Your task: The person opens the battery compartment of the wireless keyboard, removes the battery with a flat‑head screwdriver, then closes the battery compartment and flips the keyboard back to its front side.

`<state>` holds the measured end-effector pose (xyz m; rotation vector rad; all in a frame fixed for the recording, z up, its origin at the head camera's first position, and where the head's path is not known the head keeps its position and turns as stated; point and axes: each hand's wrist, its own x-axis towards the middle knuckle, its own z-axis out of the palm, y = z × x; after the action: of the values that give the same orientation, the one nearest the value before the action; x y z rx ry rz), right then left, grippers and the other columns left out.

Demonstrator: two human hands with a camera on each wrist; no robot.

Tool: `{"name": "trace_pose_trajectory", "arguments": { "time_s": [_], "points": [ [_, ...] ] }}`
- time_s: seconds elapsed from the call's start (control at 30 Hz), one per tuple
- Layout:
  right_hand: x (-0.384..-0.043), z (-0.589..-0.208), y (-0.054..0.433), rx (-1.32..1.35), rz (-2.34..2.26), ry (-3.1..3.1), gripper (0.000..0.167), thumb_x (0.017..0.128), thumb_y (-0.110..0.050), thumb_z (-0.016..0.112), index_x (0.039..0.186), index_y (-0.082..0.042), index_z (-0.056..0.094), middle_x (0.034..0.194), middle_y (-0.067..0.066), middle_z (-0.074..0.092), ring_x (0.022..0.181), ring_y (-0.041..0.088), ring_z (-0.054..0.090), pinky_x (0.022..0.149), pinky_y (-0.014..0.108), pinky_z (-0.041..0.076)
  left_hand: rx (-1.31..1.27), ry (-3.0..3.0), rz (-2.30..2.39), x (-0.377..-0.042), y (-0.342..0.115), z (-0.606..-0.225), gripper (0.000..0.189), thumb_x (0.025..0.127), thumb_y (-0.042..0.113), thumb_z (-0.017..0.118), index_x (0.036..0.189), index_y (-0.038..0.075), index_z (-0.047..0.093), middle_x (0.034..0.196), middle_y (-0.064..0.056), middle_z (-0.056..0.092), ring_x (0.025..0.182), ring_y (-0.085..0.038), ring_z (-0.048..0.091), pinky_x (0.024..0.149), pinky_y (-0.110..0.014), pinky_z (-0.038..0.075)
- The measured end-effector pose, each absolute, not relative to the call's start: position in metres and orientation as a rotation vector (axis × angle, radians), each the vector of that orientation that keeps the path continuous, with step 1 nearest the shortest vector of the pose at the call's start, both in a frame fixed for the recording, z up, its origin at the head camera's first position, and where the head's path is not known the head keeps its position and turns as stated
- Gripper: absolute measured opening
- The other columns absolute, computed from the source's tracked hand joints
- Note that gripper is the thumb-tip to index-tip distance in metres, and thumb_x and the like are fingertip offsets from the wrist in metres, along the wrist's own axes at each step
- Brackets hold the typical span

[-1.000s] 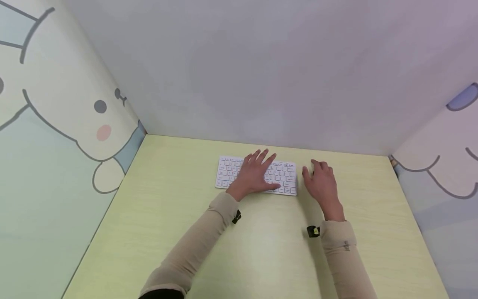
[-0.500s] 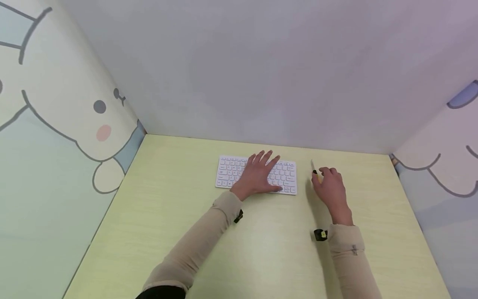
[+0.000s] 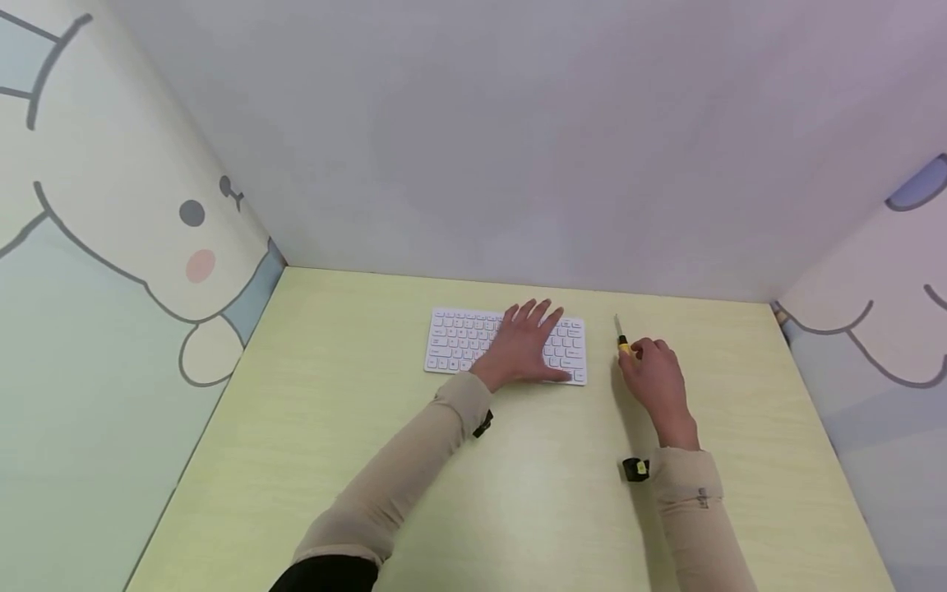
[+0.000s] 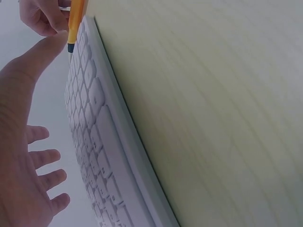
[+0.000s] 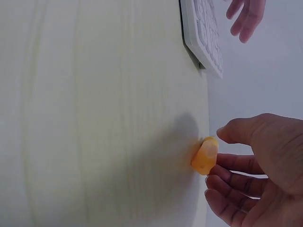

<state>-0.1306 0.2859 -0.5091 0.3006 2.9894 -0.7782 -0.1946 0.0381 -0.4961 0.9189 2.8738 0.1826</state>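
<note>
A white keyboard (image 3: pixel 459 337) lies near the back of the table. Over its right half my left hand (image 3: pixel 521 349) spreads its fingers, thumb toward the keyboard's front right corner. To the right of the keyboard is a screwdriver (image 3: pixel 623 346) with a yellow handle, dark collar and thin metal shaft pointing to the back wall. My right hand (image 3: pixel 654 378) is at its handle. In the right wrist view the loosely bent fingers are right against the orange-yellow handle (image 5: pixel 206 157), while the thumb stands slightly off it.
The pale wooden table (image 3: pixel 325 460) meets a plain grey wall (image 3: pixel 473 148) close behind the keyboard. Cartoon-printed panels (image 3: pixel 133 271) rise along both sides. Small black wrist devices (image 3: pixel 636 469) show beside the rolled sleeves.
My right hand has drawn right and slightly back, uncovering the screwdriver's shaft and part of its handle. My left hand has slid a little to the right over the keyboard.
</note>
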Motion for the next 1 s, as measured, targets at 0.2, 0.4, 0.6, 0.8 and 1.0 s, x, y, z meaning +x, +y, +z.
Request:
{"name": "trace_pose_trajectory", "arguments": {
  "time_s": [0.2, 0.4, 0.6, 0.8, 1.0],
  "points": [
    [-0.131, -0.514, 0.287, 0.332, -0.807, 2.998, 0.040, 0.102, -0.027, 0.052, 0.119, 0.008, 0.060, 0.114, 0.026, 0.059, 0.096, 0.038, 0.056, 0.080, 0.049, 0.051, 0.906, 2.868, 0.156, -0.195, 0.047, -0.500, 0.118, 0.074, 0.086, 0.062, 0.164, 0.024, 0.019, 0.170, -0.004, 0.024, 0.158, -0.027, 0.024, 0.131, -0.049, 0.020],
    [-0.132, -0.518, 0.289, 0.306, -0.830, 3.024, 0.035, 0.101, -0.024, 0.054, 0.115, 0.008, 0.060, 0.104, 0.023, 0.060, 0.085, 0.033, 0.057, 0.071, 0.039, 0.049, 0.907, 2.876, 0.179, -0.194, 0.054, -0.503, 0.123, 0.071, 0.088, 0.064, 0.164, 0.022, 0.020, 0.168, -0.006, 0.028, 0.157, -0.028, 0.026, 0.131, -0.051, 0.021],
    [-0.133, -0.518, 0.290, 0.316, -0.859, 3.018, 0.034, 0.101, -0.022, 0.054, 0.114, 0.008, 0.060, 0.104, 0.024, 0.060, 0.084, 0.033, 0.059, 0.069, 0.035, 0.047, 0.902, 2.873, 0.178, -0.194, 0.063, -0.505, 0.126, 0.068, 0.088, 0.066, 0.164, 0.021, 0.019, 0.167, -0.006, 0.029, 0.156, -0.027, 0.029, 0.131, -0.051, 0.022],
    [-0.136, -0.518, 0.289, 0.350, -0.864, 2.984, 0.035, 0.100, -0.022, 0.054, 0.116, 0.008, 0.059, 0.105, 0.024, 0.059, 0.086, 0.033, 0.057, 0.071, 0.037, 0.048, 0.897, 2.872, 0.188, -0.195, 0.072, -0.507, 0.133, 0.064, 0.090, 0.068, 0.164, 0.020, 0.018, 0.166, -0.008, 0.031, 0.154, -0.026, 0.031, 0.130, -0.052, 0.022],
    [-0.136, -0.520, 0.288, 0.368, -0.863, 2.963, 0.035, 0.100, -0.022, 0.055, 0.118, 0.008, 0.058, 0.106, 0.024, 0.059, 0.087, 0.032, 0.057, 0.074, 0.038, 0.049, 0.892, 2.881, 0.150, -0.194, 0.077, -0.508, 0.136, 0.061, 0.092, 0.068, 0.164, 0.018, 0.020, 0.162, -0.007, 0.034, 0.151, -0.025, 0.035, 0.130, -0.053, 0.023]
  ]
}}
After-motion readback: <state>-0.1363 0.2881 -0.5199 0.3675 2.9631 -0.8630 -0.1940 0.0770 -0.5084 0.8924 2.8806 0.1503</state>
